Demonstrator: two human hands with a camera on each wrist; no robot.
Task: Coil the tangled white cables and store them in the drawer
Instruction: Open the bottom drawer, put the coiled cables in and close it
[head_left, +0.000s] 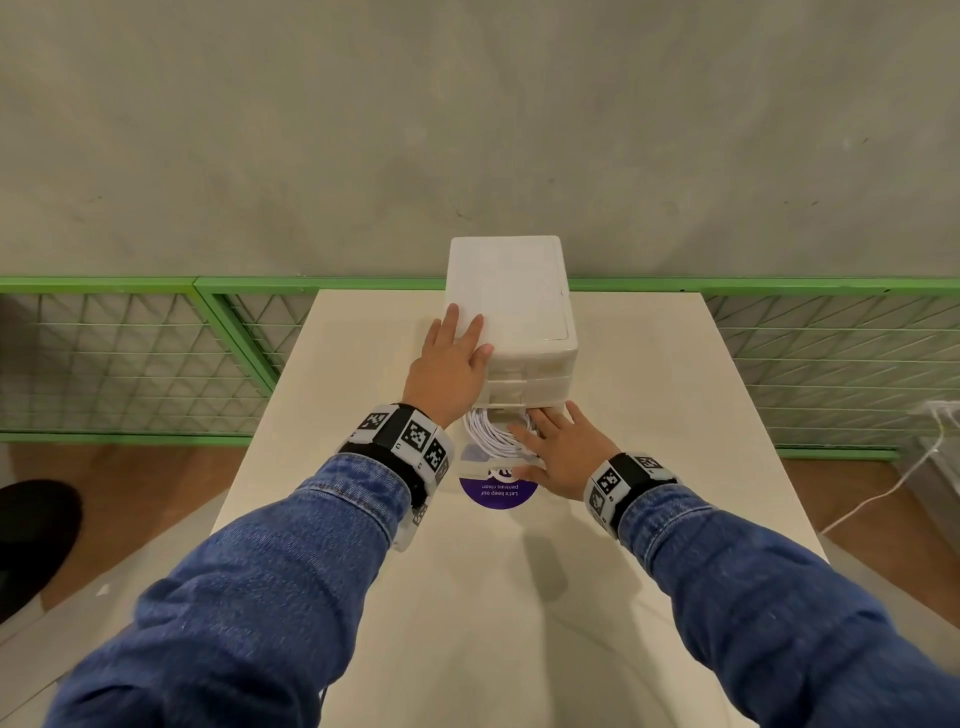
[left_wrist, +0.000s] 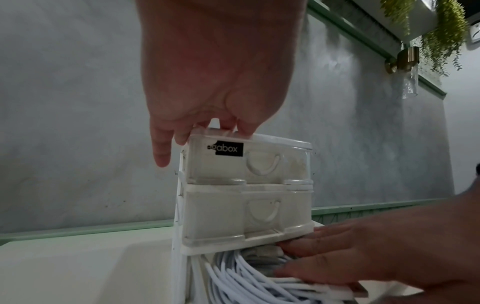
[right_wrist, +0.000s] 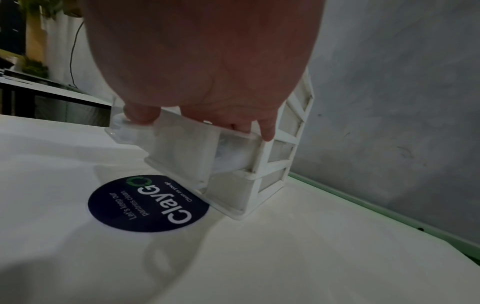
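Observation:
A small white drawer unit (head_left: 511, 291) stands at the far middle of the cream table (head_left: 649, 415). Its third drawer (head_left: 470, 457) is pulled out, with a coil of white cables (head_left: 485, 434) lying inside. My left hand (head_left: 452, 353) rests flat on the unit's top near its front left corner, fingers straight. My right hand (head_left: 558, 447) lies over the drawer with straight fingers on the cables and its thumb at the drawer's front edge. In the left wrist view the cables (left_wrist: 241, 273) show under the right hand's fingers (left_wrist: 324, 265). The right wrist view shows the drawer's side wall (right_wrist: 182, 148).
A round purple sticker (head_left: 497, 496) lies on the table just in front of the drawer. Behind the table runs a green mesh fence (head_left: 130, 364) and a grey wall. A white cord (head_left: 883, 493) trails on the floor at right. A dark object (head_left: 31, 540) sits on the floor at left.

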